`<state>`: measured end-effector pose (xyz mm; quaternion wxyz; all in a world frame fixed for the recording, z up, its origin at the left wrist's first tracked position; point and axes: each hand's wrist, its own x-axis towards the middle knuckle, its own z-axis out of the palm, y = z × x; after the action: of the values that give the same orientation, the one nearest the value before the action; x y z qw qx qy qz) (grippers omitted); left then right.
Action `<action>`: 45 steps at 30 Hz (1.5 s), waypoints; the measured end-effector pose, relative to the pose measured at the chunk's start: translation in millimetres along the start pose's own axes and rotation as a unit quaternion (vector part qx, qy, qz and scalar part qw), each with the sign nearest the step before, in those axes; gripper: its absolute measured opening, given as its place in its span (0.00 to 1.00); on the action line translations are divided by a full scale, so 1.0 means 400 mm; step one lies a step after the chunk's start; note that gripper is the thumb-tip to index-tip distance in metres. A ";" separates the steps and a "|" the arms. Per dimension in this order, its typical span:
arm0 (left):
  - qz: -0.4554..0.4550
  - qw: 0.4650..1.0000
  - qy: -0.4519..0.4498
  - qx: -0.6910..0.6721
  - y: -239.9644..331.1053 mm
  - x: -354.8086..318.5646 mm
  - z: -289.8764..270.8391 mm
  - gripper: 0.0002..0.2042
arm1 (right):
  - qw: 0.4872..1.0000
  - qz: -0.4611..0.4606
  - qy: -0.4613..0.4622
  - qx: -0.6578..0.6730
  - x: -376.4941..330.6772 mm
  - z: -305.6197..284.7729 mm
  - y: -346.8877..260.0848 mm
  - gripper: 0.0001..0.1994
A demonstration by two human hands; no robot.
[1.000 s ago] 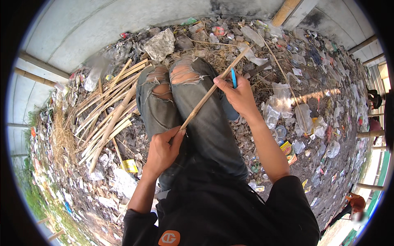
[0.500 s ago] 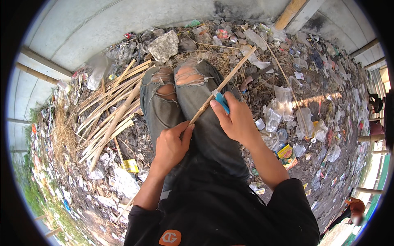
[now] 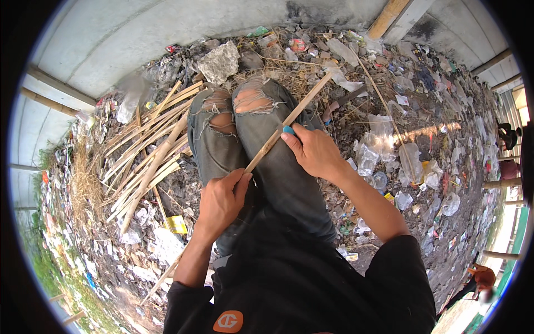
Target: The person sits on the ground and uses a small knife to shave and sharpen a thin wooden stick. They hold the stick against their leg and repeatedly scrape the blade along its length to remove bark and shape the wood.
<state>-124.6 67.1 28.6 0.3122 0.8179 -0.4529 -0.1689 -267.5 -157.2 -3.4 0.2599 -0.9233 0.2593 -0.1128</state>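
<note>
A long bamboo strip [image 3: 310, 100] lies slantwise over my jeans-covered thighs, its far end pointing up and right past my knees. My left hand [image 3: 222, 197] is closed round its lower part, thumb on top. Higher along the strip, my right hand [image 3: 318, 151] grips a blue-handled cutter knife [image 3: 288, 129], which sits against the wood. Only a bit of the blue handle shows; my fingers hide the blade. A pale strip [image 3: 162, 278] under my left forearm may be the same piece's other end; I cannot tell.
A pile of split bamboo strips [image 3: 150, 150] lies left of my legs. Litter and plastic bags [image 3: 411, 161] cover the ground to the right. A large rock [image 3: 219, 62] sits before the grey wall [image 3: 222, 19]. Another person [image 3: 481, 278] is at the far right.
The strip and both hands have shifted left. My left hand is a little lower. My right hand has turned, and less of the blue handle shows.
</note>
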 end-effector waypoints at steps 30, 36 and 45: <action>-0.005 0.997 -0.016 0.075 -0.107 -0.057 -0.132 0.11 | 0.792 0.160 0.189 0.558 0.121 -0.041 0.133 0.16; 0.027 0.996 0.052 0.072 -0.173 -0.135 -0.148 0.11 | 0.869 0.160 0.132 0.448 0.033 -0.058 0.142 0.20; 0.084 0.978 0.087 0.167 -0.141 -0.116 -0.124 0.09 | 0.993 -0.038 0.068 0.089 -0.051 0.024 -0.042 0.20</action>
<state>-85.8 146.2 28.0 0.2219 0.8294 -0.5127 0.0076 -274.4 -129.9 -4.1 0.3183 -0.8959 0.2300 -0.2077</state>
